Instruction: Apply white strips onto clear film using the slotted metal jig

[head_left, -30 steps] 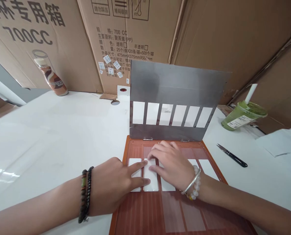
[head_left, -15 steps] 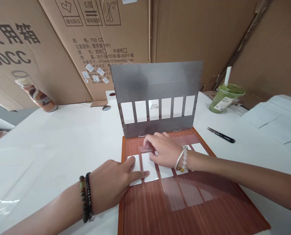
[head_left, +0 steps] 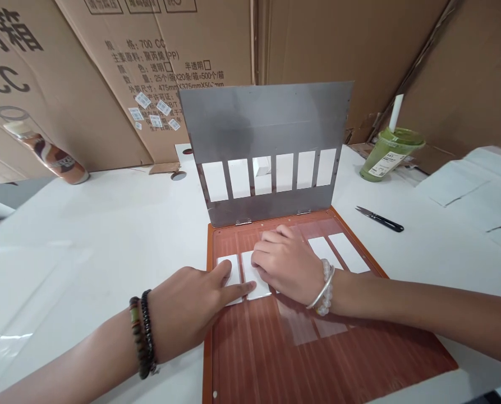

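My left hand (head_left: 193,303) reaches over the left edge of a reddish-brown board (head_left: 258,359). Its thumb lies on the leftmost white card (head_left: 234,280), and its outstretched index finger presses the second white card (head_left: 258,288). My right hand (head_left: 288,266) is curled over the second card's upper right side and hides the cards beside it. Its fingers are bent together; whatever is between them is hidden. Two more white cards (head_left: 349,252) show to the right. A hinged grey metal plate (head_left: 262,118) with a row of rectangular openings stands upright at the board's back edge.
Black thread snips (head_left: 380,219) lie right of the board. A green drink cup (head_left: 389,157) with a straw stands behind them, near white sheets (head_left: 477,196). At back left is a brown bottle (head_left: 52,151). Cardboard boxes (head_left: 208,33) wall the white table's rear.
My right hand has shifted slightly right and down, its fingers curling from a pinch into a closer fist. My left hand stays on the cards. The view has tilted down a little.
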